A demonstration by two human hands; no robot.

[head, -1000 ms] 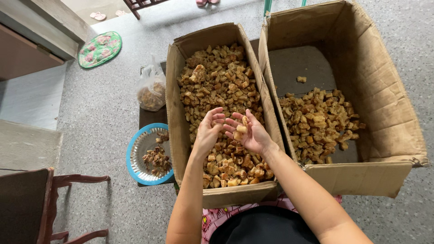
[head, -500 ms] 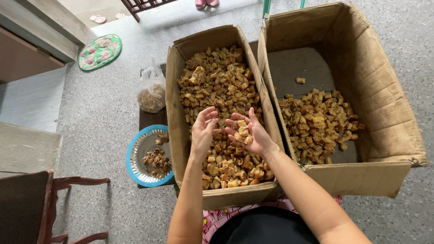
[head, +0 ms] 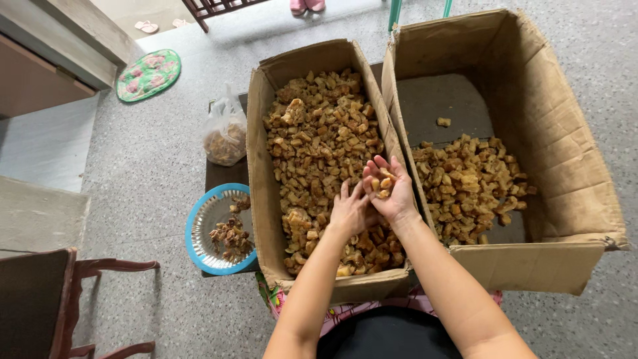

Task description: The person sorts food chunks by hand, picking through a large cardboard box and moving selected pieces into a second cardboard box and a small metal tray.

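Basically, both hands are over the near end of the left cardboard box [head: 260, 166], which is long and narrow, its long axis running away from the person, and filled with brown chunks [head: 319, 143] nearly end to end. The right hand [head: 387, 189] is palm up, fingers pointing away and loosely cupped around a few small chunks [head: 383, 182] resting in the palm (cradled, not clenched). The left hand [head: 349, 211] sits just beside it, touching its heel side, fingers spread and pointing up-right toward the cupped palm; the fingers are relaxed, and I cannot tell whether they pinch a piece. The right hand hovers about above the shared wall between the two boxes.

The right cardboard box [head: 571, 153] is wider, also running away from the person, and only its near half holds a pile of sorted chunks [head: 468, 186]; one stray piece [head: 443, 121] lies on the bare far floor. Left of the boxes, a blue-rimmed plate [head: 199, 239] carries a small heap of darker bits, and a knotted clear plastic bag [head: 225, 136] of chunks stands beyond it. A round green mat [head: 149, 74] lies on the speckled floor far left; a dark wooden chair [head: 40, 302] is at bottom left.
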